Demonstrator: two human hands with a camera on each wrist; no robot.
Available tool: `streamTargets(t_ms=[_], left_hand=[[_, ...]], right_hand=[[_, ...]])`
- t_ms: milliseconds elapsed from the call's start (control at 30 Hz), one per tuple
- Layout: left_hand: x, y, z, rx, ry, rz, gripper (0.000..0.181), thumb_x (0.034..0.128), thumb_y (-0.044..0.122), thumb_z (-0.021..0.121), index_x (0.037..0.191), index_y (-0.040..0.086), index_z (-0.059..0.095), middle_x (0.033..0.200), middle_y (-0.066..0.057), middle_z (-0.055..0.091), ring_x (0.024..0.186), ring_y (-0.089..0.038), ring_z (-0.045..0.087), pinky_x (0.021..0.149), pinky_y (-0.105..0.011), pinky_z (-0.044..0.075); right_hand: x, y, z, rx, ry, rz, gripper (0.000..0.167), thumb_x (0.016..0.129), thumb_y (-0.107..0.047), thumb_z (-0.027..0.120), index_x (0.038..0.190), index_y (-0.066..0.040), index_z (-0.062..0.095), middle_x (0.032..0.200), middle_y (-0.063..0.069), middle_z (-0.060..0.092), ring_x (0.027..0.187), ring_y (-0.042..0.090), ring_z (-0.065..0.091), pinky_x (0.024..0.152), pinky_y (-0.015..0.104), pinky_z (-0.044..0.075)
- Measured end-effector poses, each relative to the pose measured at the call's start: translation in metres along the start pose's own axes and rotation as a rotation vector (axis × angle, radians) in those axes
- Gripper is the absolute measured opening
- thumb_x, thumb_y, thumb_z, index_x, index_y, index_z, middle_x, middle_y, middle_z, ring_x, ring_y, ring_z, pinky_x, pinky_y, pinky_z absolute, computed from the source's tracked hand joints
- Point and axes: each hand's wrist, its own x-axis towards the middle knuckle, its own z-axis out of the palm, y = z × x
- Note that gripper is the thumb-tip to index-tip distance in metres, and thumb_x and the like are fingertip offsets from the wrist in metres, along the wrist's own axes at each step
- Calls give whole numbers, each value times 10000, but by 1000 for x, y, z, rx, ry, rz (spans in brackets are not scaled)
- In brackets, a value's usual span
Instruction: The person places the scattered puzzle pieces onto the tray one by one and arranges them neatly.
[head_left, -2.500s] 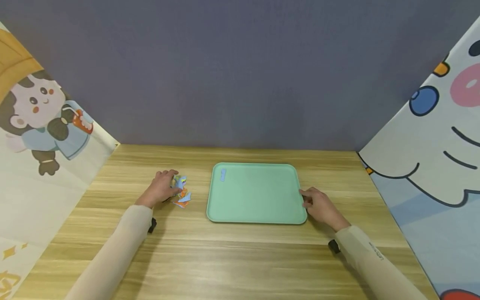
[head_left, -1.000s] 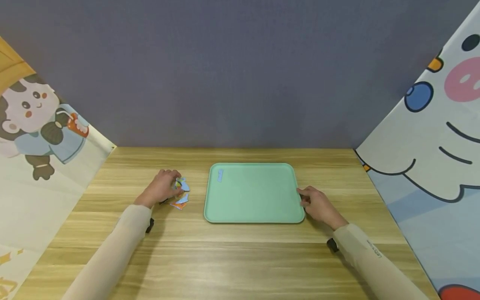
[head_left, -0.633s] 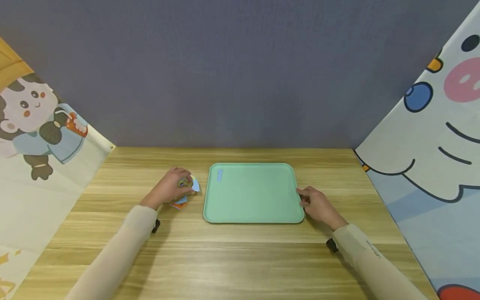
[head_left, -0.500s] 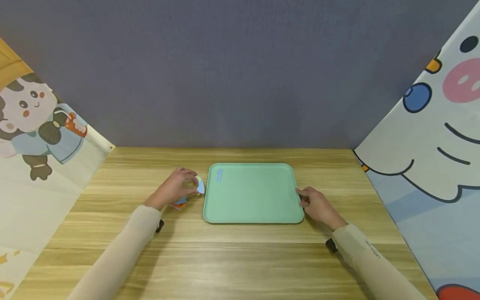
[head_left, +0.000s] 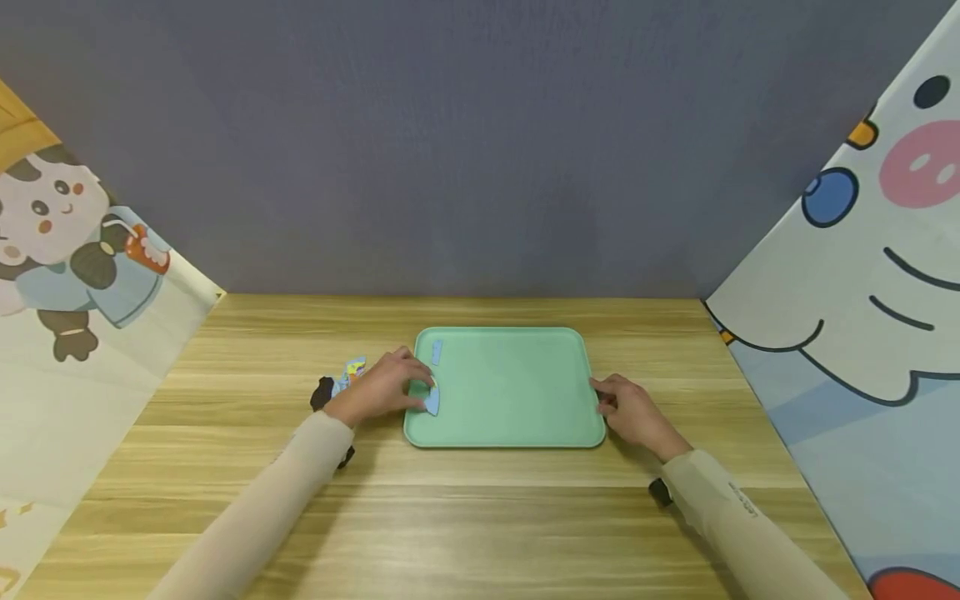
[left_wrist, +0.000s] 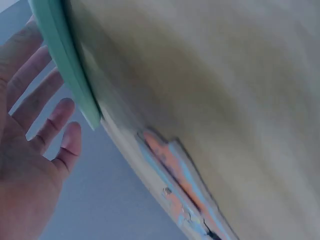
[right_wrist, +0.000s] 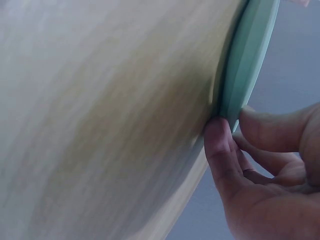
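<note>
My left hand (head_left: 386,387) pinches a light blue puzzle piece (head_left: 432,400) with a curved edge, just inside the left side of a mint green tray (head_left: 517,387). A small, narrow blue piece (head_left: 437,352) lies in the tray's far left corner. On the right, my right hand (head_left: 633,412) grips the tray's rim between thumb and fingers, seen closely at the green rim (right_wrist: 245,65) in the right wrist view. Behind my left wrist lie several colourful pieces (head_left: 356,367), partly hidden; the left wrist view shows orange and blue pieces (left_wrist: 180,165) there.
The wooden table (head_left: 480,517) ends at a grey-blue partition (head_left: 465,167) at the back. Printed cartoon panels stand at the left (head_left: 97,400) and right (head_left: 847,333). A dark object (head_left: 322,393) shows beside the loose pieces; its kind is unclear.
My left hand has lifted the curved blue piece from the pile and carried it rightward over the tray's left edge. My right hand has kept its hold on the tray.
</note>
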Motion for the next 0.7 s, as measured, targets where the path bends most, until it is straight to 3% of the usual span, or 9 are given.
streamTargets(t_ms=[267, 700], left_hand=[[1, 4, 2, 30, -21, -27, 365, 703, 357, 820, 1019, 198, 732, 1140, 28, 643, 1018, -166, 423, 752, -358, 286], [-3, 10, -2, 41, -55, -29, 312, 774, 322, 787, 1048, 198, 702, 1208, -3, 589, 1068, -200, 397, 783, -383, 272]], right_hand=[[0, -1, 1, 0, -6, 9, 436, 862, 84, 591, 1285, 125, 492, 969, 96, 563, 797, 172, 529, 705, 362, 464], [-1, -2, 0, 0, -10, 13, 441, 868, 77, 591, 1293, 123, 483, 964, 99, 564, 805, 180, 535, 709, 364, 467]])
